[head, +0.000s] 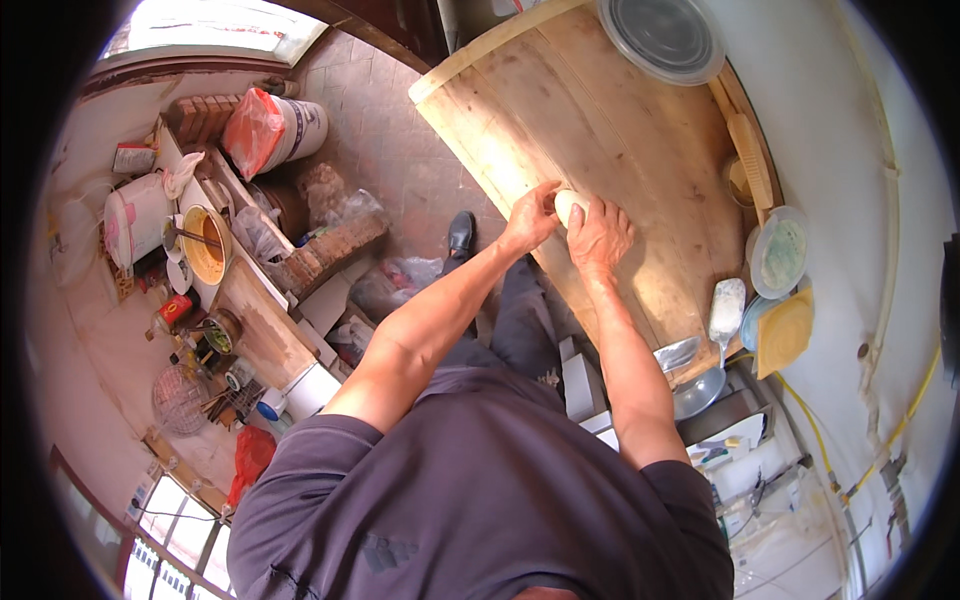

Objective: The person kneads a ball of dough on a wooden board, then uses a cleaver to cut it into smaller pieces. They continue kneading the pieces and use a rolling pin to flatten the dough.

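A smooth, pale lump of dough [571, 204] is held between my two hands over the near edge of a large wooden board [622, 142]. My left hand [532, 217] touches its left side with curled fingers and thumb. On its right side, my right hand [598, 232] grips it, the thumb lying across the front and the fingers over the far side. The underside of the dough is hidden by the hands. Bright light falls on the board beside my left hand.
A clear round lid [664, 34] lies at the board's far end. Along its right side are a metal scoop [726, 311] holding white powder, a bowl [780, 251] and a yellow square item [784, 332]. At left, a low brick edge [330, 251], a white bucket [300, 131] and a cluttered counter [262, 322] stand.
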`<state>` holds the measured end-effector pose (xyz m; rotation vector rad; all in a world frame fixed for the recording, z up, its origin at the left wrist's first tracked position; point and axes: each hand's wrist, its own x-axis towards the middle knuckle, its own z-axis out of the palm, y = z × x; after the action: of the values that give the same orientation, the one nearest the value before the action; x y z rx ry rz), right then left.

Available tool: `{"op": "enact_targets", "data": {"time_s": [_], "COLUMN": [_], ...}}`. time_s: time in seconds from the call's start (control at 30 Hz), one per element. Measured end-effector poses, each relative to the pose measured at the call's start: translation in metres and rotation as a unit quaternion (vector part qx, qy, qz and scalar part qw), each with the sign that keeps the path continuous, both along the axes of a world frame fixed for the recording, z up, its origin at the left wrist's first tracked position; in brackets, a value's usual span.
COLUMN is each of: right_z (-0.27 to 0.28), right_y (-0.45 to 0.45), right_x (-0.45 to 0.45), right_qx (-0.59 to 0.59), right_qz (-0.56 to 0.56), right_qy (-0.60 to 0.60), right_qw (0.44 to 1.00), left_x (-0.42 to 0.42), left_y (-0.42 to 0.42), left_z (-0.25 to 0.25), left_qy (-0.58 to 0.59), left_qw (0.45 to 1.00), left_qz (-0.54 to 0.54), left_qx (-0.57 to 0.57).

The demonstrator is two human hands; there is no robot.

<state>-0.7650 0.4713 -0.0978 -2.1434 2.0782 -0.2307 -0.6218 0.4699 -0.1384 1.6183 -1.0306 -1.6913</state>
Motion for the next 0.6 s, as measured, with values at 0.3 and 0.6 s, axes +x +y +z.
{"op": "enact_targets", "data": {"time_s": [0.3, 0.6], "right_z": [-0.045, -0.057], "right_y": [-0.06, -0.117], "right_x": [-0.004, -0.017], "right_qx": [0.062, 0.04], "right_qz": [-0.014, -0.058], "right_qy": [0.062, 0.012], "right_qw": [0.996, 0.997], "left_x": [0.029, 0.022], "left_y": [-0.06, -0.098], "left_z": [0.008, -0.014], "left_qy": [-0.123, -0.043], "left_qw": [0.967, 0.986], "left_qz": [-0.173, -0.158], "left_qx": [-0.14, -0.044]}}
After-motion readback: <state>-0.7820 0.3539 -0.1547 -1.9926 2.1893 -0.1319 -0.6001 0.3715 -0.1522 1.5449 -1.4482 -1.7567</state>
